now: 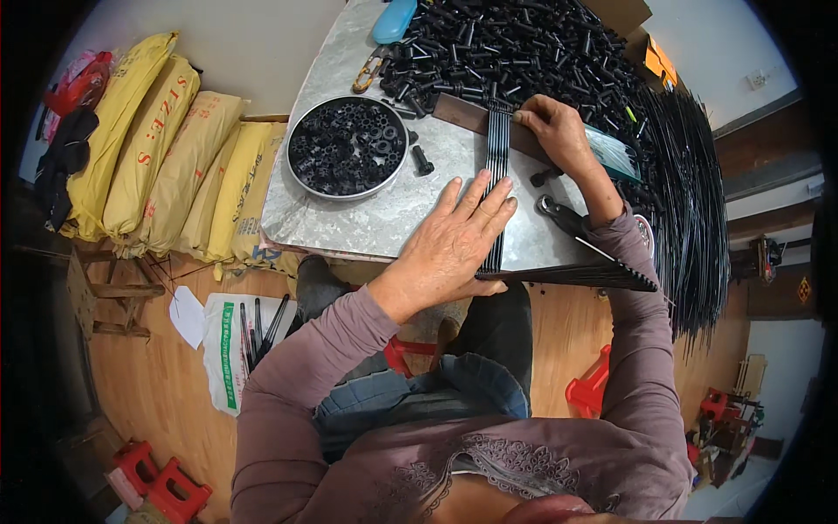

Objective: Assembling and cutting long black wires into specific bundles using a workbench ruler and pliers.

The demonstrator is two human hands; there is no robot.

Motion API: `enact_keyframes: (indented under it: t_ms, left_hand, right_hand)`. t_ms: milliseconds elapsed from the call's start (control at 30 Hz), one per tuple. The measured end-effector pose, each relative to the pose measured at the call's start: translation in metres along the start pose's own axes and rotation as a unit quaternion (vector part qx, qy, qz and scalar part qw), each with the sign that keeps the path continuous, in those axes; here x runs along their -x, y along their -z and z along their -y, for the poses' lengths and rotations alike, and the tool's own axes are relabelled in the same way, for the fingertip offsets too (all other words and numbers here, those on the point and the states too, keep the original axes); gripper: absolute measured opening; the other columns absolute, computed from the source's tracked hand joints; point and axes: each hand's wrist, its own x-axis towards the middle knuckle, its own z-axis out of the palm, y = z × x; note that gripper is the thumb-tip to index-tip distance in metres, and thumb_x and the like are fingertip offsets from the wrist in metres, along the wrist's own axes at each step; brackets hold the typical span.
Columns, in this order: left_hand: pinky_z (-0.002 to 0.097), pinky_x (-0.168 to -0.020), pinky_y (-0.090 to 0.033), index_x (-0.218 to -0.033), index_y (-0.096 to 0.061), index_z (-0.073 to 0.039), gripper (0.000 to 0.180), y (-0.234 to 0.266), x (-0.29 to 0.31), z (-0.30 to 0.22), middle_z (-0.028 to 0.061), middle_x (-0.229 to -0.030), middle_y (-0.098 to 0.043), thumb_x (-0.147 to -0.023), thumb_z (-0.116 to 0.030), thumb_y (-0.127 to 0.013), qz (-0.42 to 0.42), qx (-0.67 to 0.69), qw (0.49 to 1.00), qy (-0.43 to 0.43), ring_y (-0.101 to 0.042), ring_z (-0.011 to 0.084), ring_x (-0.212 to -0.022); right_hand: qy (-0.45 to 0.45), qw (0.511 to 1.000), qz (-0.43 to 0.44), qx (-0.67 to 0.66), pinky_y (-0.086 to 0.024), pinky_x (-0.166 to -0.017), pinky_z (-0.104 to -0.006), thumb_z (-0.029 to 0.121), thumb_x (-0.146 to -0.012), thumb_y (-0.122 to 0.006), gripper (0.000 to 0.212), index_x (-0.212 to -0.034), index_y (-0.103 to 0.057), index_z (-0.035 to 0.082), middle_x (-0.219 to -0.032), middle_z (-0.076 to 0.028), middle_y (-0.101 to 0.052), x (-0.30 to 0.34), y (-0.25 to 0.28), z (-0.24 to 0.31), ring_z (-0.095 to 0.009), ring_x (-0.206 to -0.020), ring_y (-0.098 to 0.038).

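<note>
A row of thin black ribs (498,144) lies side by side across a brownish flat bar (461,113) on the grey table. My left hand (458,223) rests on the ribs, its fingers stretched out flat over them and its thumb low by the table's front edge. At the far ends of the ribs, my right hand (557,131) is closed in a pinch beside the bar; what its fingertips hold is too small to make out. From the front edge a dark bundle of rib ends (585,276) juts out to the right, partly hidden by my right forearm.
Left on the table (340,223) stands a round metal bowl (349,196) of small black rings. A loose black plastic piece (422,161) lies beside it. Black parts (506,48) heap at the back. Long black rods (690,201) hang at the right. Yellow sacks (148,144) stand left.
</note>
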Motion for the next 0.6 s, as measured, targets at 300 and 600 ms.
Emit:
enact_keyframes:
  t_ms: [300,600]
  left_hand:
    - [0.0514,-0.113,-0.023,-0.138,-0.038,0.001,0.094,-0.001,0.0,0.001,0.0201,-0.149,-0.028,-0.068,-0.048,-0.077,0.006,0.001,1.0,-0.001,-0.023,0.039,-0.14]
    - [0.051,-0.113,-0.022,-0.138,-0.038,0.001,0.094,-0.001,-0.001,0.0,0.02,-0.149,-0.028,-0.069,-0.05,-0.076,0.0,-0.013,1.0,-0.012,-0.023,0.0375,-0.14]
  right_hand:
    - [0.088,0.995,-0.018,-0.043,-0.049,-0.076,-0.0285,-0.003,-0.082,-0.06,0.012,-0.093,-0.065,0.001,-0.09,-0.008,-0.061,-0.002,-0.002,-0.008,-0.019,-0.084,-0.062]
    - [0.191,0.981,-0.013,-0.014,-0.05,-0.074,-0.0326,0.0,-0.081,-0.062,0.014,-0.095,-0.063,0.001,-0.089,-0.011,-0.065,-0.01,0.003,-0.007,-0.025,-0.083,-0.064]
